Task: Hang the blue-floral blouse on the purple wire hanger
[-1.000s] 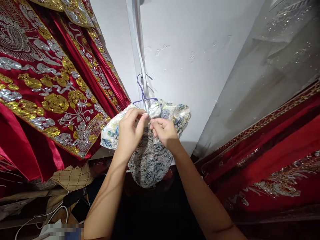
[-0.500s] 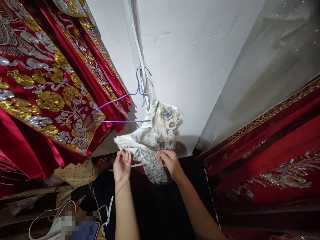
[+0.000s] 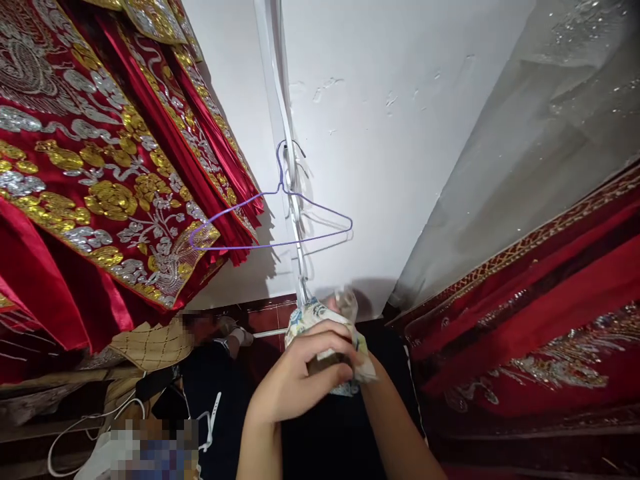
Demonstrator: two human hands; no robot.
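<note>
A light floral garment (image 3: 311, 313) with blue and yellow print is bunched up low in front of me. My left hand (image 3: 305, 367) curls around the bundle from the left, thumb and fingers closing on the cloth. My right forearm (image 3: 395, 420) reaches up into the bundle from the right. The fabric covers most of my right hand, and the part near its far end is blurred, so its grip is hidden. Above, a bare purple wire hanger (image 3: 270, 247) hangs from a white strap (image 3: 275, 73) against the wall.
Red robes (image 3: 115, 200) with gold and silver embroidery hang on the left. On the right is another red garment (image 3: 550, 320) below a sheer cover (image 3: 510, 167). A tan quilted item (image 3: 155, 343), a white cable (image 3: 55, 443) and a white strap-like piece (image 3: 214, 413) lie lower left.
The garment has come away from in front of the hanger, downward, and is now bunched. My left hand has moved right onto the bundle; cloth now covers my right hand.
</note>
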